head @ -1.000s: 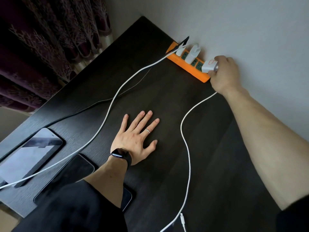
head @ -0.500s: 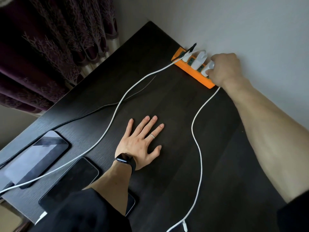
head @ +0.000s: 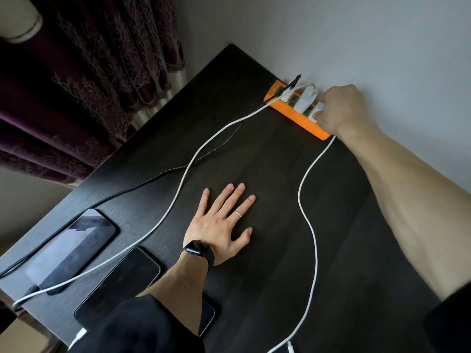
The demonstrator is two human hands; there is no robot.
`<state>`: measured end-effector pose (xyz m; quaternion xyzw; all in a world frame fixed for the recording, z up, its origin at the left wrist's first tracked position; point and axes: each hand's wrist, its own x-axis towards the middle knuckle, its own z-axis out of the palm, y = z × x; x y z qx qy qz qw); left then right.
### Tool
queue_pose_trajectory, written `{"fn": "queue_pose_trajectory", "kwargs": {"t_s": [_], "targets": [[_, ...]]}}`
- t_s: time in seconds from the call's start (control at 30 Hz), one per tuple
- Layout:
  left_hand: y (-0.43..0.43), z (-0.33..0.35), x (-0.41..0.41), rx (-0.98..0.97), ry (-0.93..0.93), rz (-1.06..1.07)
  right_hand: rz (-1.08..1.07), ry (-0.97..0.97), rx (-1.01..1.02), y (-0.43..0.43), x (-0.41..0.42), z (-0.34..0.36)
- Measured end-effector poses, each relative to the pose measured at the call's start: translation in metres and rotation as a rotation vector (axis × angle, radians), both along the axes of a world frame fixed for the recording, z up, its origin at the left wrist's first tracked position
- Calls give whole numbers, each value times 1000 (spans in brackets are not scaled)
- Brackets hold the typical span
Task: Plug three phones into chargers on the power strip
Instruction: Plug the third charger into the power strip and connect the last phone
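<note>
right hand (head: 340, 109) grips white charger (head: 318, 109) on power strip (head: 293, 114) | left hand (head: 221, 225) flat, released | phone (head: 68, 250) nearby

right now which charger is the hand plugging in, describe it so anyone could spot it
Find the orange power strip against the wall at the desk's far edge. Three white chargers stand in it; it is the charger nearest the strip's right end, gripped by the right hand.

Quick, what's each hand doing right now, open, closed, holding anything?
Left hand: open, flat on the table, holding nothing.
Right hand: closed on the white charger at the orange power strip.
</note>
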<state>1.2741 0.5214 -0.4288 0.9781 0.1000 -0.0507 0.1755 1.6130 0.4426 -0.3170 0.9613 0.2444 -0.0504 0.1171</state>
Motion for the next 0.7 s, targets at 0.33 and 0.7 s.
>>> {"fn": "queue_pose_trajectory", "kwargs": {"t_s": [0.33, 0.7], "targets": [[1, -6, -1, 14, -2, -3, -373, 79, 1026, -52, -152, -12], [-11, 30, -6, 26, 207, -40, -607, 208, 814, -190, -441, -11]]}}
